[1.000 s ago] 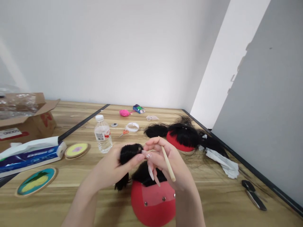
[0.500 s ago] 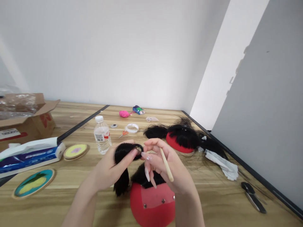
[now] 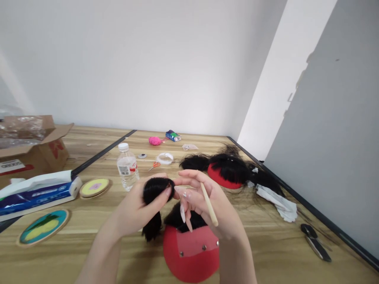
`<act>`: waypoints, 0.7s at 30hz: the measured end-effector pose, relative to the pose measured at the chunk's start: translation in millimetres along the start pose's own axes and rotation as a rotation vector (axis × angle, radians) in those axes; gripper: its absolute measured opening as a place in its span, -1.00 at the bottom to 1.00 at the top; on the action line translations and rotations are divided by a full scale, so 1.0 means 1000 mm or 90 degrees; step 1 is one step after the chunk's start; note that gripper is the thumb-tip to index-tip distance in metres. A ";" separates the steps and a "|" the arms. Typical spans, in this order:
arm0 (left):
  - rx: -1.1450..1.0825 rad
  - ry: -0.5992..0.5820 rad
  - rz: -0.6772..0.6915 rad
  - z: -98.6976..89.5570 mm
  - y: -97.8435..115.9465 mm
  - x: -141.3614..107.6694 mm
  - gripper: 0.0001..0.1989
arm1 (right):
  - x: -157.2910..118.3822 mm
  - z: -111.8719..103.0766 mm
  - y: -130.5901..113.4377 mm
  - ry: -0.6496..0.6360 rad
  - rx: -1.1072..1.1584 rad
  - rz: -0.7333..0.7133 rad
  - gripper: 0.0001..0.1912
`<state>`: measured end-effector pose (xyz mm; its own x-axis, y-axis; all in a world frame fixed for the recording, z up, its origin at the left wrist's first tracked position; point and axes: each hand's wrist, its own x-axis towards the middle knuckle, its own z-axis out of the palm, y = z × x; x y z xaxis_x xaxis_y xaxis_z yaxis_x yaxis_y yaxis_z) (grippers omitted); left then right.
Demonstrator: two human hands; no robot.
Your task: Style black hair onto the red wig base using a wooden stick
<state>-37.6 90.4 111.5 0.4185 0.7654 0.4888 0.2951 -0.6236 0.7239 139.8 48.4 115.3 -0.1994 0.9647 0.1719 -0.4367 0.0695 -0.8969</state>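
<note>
My left hand is closed around a folded bundle of black hair, with the thumb pressed along its near side. The bundle's loose end hangs below the hand. My right hand meets the bundle's right edge with thumb and forefinger pinched together. A pale wooden stick is held across the right hand, its thick end pointing down toward me; its other end is hidden by the fingers. Beneath both hands lies a red dome-shaped form with a clear strip, silver pins and black hair on top.
A second red form with black hair stands behind, right of a water bottle. Orange scissors and a tape roll lie farther back. Left are a tissue pack and cardboard box; a black-handled tool lies right.
My right fingertips have moved slightly left, closer against the hair bundle. The small loop opening at the bundle's right edge has narrowed. My left hand keeps its hold.
</note>
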 end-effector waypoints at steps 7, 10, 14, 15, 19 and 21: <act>-0.008 -0.069 0.014 0.000 0.014 0.007 -0.81 | -0.002 -0.010 -0.002 0.015 -0.060 -0.005 -0.64; 0.000 -0.076 0.028 0.000 0.013 0.007 -0.81 | -0.002 -0.011 -0.003 0.008 -0.056 0.003 -0.61; 0.036 -0.051 0.039 0.000 0.009 0.006 -0.85 | 0.000 -0.005 -0.003 -0.001 -0.042 0.032 -0.53; 0.046 -0.044 0.039 0.000 0.008 0.006 -0.86 | 0.001 -0.003 -0.002 0.001 -0.041 0.033 -0.52; 0.061 -0.042 0.030 0.000 0.006 0.006 -0.86 | 0.004 0.001 0.002 0.027 -0.041 0.021 -0.48; 0.055 -0.053 0.022 0.001 0.006 0.006 -0.85 | 0.005 0.001 0.004 0.040 -0.043 0.013 -0.49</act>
<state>-32.1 90.9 118.2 0.4987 0.7299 0.4675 0.3507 -0.6632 0.6612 135.9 52.8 113.3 -0.1507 0.9800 0.1296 -0.3730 0.0650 -0.9256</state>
